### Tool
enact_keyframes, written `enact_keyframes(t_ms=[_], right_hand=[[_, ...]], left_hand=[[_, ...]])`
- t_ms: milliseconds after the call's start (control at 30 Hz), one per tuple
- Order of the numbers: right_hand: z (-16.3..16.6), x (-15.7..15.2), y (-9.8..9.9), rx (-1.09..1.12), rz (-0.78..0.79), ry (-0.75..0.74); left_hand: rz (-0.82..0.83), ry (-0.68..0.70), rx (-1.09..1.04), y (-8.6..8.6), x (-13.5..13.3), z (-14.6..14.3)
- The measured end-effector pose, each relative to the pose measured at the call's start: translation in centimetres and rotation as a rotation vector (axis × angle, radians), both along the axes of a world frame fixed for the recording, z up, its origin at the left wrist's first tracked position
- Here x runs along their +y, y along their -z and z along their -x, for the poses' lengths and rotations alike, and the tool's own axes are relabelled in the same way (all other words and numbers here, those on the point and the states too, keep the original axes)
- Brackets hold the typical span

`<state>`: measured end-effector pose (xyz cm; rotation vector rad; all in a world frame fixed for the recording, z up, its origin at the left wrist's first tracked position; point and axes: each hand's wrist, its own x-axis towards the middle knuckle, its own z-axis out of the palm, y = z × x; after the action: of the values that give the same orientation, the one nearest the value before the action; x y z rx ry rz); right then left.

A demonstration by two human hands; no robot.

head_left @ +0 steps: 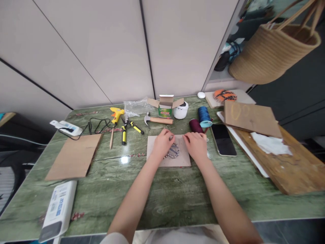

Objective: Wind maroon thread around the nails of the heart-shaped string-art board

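Note:
A square of grey cardboard point(169, 162) lies flat on the table, with a looped patterned cord point(173, 151) on its middle. My left hand point(162, 145) rests over the board's left half, its fingers pinched near a tiny dark item; what they hold is too small to name. At the board's upper right corner is my right hand point(197, 145), thumb and fingertips drawn together, with whatever is between them hidden. Beside the right hand lies a maroon thread spool point(195, 125), and a blue thread spool point(204, 116) is just behind it.
Behind the board lie a claw hammer point(159, 120), an opened green box point(165, 112) and a white container point(181, 110). Yellow-handled pliers point(124, 135) and a yellow glue gun point(117, 114) are to the left. A phone point(223, 139) and wooden boards point(297, 166) occupy the right.

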<state>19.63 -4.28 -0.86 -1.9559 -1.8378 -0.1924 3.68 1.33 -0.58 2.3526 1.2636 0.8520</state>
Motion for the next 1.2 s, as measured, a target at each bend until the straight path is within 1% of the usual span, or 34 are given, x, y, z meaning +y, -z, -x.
enact_keyframes(t_ms=[200,333,500,667,833,933,1067,1200], right_hand=[[0.2,-0.1,-0.3,0.036,-0.044,0.018],[0.4,-0.1,-0.2,0.052,-0.056,0.003],[0.5,-0.2,-0.3,0.063,-0.051,-0.02],[0.6,-0.2,-0.3,0.085,-0.049,-0.03],[0.7,-0.2,-0.3,0.086,-0.035,-0.035],[0.7,-0.2,-0.4,0.08,-0.02,-0.025],[0.4,-0.2,-0.4,0.074,-0.015,-0.009],[0.2,-0.2,-0.4,0.072,-0.036,0.022]], left_hand=[[0.049,-0.077,-0.129,-0.5,0.6,0.2],[0.15,-0.154,-0.121,-1.2,1.1,0.4],[0.297,-0.154,-0.113,-1.6,2.0,0.5],[0.362,-0.17,-0.121,-1.4,2.2,0.4],[0.357,-0.191,-0.118,-0.9,2.1,0.7],[0.328,-0.18,-0.083,-0.3,2.1,1.2],[0.231,-0.154,-0.035,0.0,1.5,1.9],[0.125,-0.091,-0.006,-0.1,0.5,2.4]])
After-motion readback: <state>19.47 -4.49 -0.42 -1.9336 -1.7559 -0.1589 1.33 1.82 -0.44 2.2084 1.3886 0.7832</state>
